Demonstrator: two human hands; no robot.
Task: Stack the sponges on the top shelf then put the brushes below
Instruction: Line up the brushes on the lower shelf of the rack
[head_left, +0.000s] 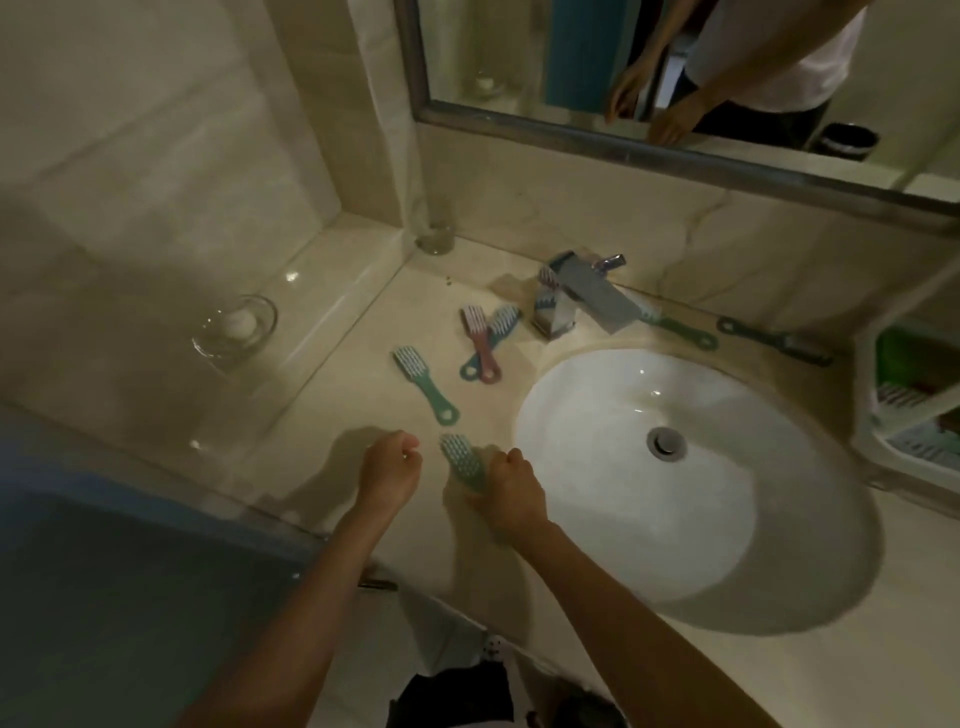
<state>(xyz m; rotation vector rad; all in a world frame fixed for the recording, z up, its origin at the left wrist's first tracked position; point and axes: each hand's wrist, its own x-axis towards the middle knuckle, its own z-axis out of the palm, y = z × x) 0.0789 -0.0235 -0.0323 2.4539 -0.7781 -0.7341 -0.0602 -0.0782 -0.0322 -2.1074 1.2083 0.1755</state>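
My right hand (511, 486) grips the handle of a teal brush (460, 460), its white bristles pointing away from me, just left of the basin. Beside it my left hand (389, 467) is curled into a loose fist with nothing in it. On the counter lie another teal brush (423, 382), a pink brush (480, 340) crossed over a teal one (496, 330), and two dark green brushes (680, 330) (774, 340) behind the tap. At the right edge stands a white shelf rack (904, 410) with green sponges (896, 358) on its upper level.
A white oval basin (675, 519) fills the counter's right half, with a chrome tap (582, 296) behind it. A glass dish holding a white object (236, 327) and a drinking glass (435, 234) stand at the left and back. A mirror (649, 67) hangs above.
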